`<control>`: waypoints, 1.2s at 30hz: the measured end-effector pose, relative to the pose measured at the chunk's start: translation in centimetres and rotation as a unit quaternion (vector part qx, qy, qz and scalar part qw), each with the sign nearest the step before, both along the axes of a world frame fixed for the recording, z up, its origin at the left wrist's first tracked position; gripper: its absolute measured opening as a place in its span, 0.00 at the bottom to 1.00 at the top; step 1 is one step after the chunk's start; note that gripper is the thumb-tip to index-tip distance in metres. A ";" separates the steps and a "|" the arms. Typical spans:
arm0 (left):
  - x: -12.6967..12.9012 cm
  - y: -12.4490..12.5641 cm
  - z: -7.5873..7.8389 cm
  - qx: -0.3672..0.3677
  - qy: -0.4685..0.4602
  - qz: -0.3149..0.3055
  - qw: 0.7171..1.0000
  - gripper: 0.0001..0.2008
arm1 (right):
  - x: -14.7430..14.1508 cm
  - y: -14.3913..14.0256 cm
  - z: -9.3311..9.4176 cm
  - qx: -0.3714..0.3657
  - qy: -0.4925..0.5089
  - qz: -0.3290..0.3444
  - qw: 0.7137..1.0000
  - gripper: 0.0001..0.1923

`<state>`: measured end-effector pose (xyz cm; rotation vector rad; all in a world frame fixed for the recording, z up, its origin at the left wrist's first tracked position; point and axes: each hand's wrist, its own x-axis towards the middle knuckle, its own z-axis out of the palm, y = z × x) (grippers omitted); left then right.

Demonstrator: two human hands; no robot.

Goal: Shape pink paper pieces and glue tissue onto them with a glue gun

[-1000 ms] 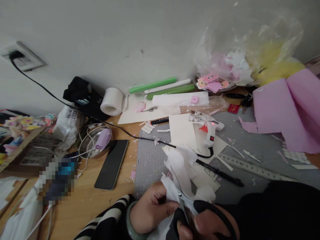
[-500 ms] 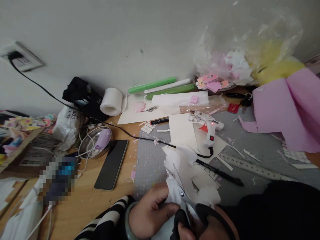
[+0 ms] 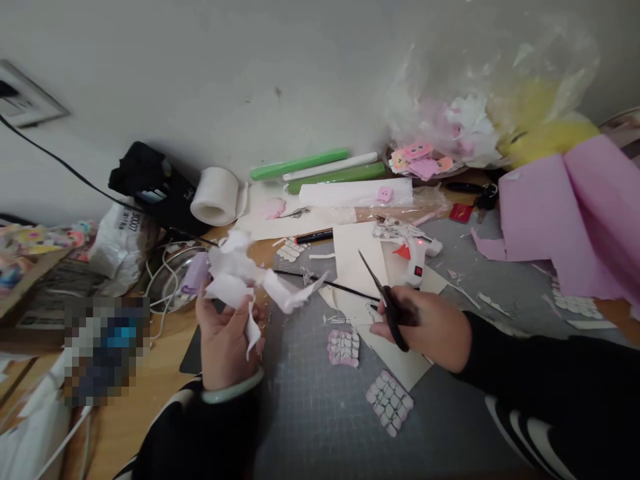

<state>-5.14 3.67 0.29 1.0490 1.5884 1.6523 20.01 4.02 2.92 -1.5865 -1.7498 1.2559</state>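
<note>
Crumpled strips of thin white paper are bunched in my left hand, its fingers closed on them above the left edge of the grey cutting mat. A loose white strip hangs out to the right. My right hand grips a pair of scissors by the black handles, blades pointing up and to the left over cream paper. Between and below the hands, two cut-out pieces with a pinkish scale pattern lie flat on the mat: a smaller piece and a larger piece.
A white glue gun with a red light stands behind my right hand. Pink sheets lie at the right. A metal bowl and partly covered phone are at the left. A paper roll stands near the wall.
My hands have moved apart and upward from the front edge. The left carried the white paper leftward; the right lifted the scissors away from it. The two patterned pieces are now visible.
</note>
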 end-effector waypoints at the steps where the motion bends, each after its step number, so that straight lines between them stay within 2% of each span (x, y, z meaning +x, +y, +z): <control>1: 0.2 -0.1 0.2 0.004 -0.013 -0.006 1.000 0.35 | 0.1 0.1 -0.2 0.031 -0.051 0.000 0.998 0.08; 4: 1.6 -0.8 1.0 0.024 -0.049 -0.030 0.998 0.48 | 0.4 0.2 -0.7 0.119 -0.170 0.019 0.978 0.05; 6: 2.7 -1.6 1.5 0.045 -0.058 -0.045 0.996 0.52 | 0.6 0.1 -1.0 0.158 -0.212 0.024 0.964 0.05; 8: 3.9 -2.7 1.9 0.073 -0.074 -0.053 0.993 0.49 | 0.7 -0.1 -1.1 0.186 -0.215 0.018 0.958 0.09; 10: 4.9 -3.8 1.9 0.046 -0.090 -0.084 0.991 0.46 | 0.8 -0.4 -1.0 0.217 -0.207 0.018 0.954 0.13; 12: 5.8 -5.0 1.6 -0.023 -0.126 -0.131 0.983 0.43 | 0.8 -0.8 -0.8 0.246 -0.184 0.021 0.951 0.14; 15: 7.0 -6.3 0.9 -0.138 -0.184 -0.202 0.952 0.38 | 0.3 -1.7 -0.5 0.262 -0.109 0.024 0.959 0.11; 17: 7.5 -6.8 0.5 -0.190 -0.209 -0.231 0.931 0.31 | -0.3 -2.5 -0.5 0.202 -0.025 0.037 0.978 0.11; 19: 8.0 -7.0 0.3 -0.220 -0.219 -0.267 0.913 0.26 | -1.1 -3.3 -0.7 0.066 0.065 0.065 0.994 0.12; 20: 8.1 -7.0 0.2 -0.229 -0.216 -0.287 0.905 0.24 | -1.4 -3.6 -0.9 -0.001 0.098 0.078 0.992 0.12; 21: 8.1 -7.0 0.1 -0.234 -0.214 -0.308 0.897 0.22 | -1.6 -3.8 -1.1 -0.032 0.113 0.077 0.990 0.11; 22: 8.2 -7.0 0.0 -0.241 -0.216 -0.326 0.888 0.20 | -1.7 -3.9 -1.2 -0.032 0.120 0.076 0.989 0.09; 23: 8.1 -6.9 0.0 -0.250 -0.222 -0.341 0.878 0.18 | -1.7 -4.0 -1.4 0.003 0.118 0.072 0.990 0.07; 25: 8.0 -6.8 0.0 -0.274 -0.246 -0.365 0.855 0.15 | -1.5 -4.0 -1.7 0.133 0.112 0.088 0.981 0.05; 27: 7.7 -6.6 0.0 -0.296 -0.275 -0.379 0.832 0.13 | -1.2 -3.9 -1.8 0.257 0.095 0.139 0.952 0.07; 29: 7.5 -6.5 -0.1 -0.302 -0.295 -0.377 0.824 0.13 | -0.9 -3.9 -2.1 0.331 0.059 0.193 0.922 0.09; 31: 7.2 -6.5 -0.4 -0.297 -0.309 -0.356 0.831 0.12 | -0.9 -3.9 -2.3 0.360 0.028 0.219 0.906 0.10; 33: 7.0 -6.6 -0.7 -0.285 -0.319 -0.335 0.840 0.12 | -0.9 -4.0 -2.6 0.371 0.025 0.218 0.903 0.10; 36: 7.0 -6.7 -0.8 -0.273 -0.331 -0.348 0.833 0.12 | -1.2 -4.2 -2.7 0.334 0.069 0.191 0.920 0.11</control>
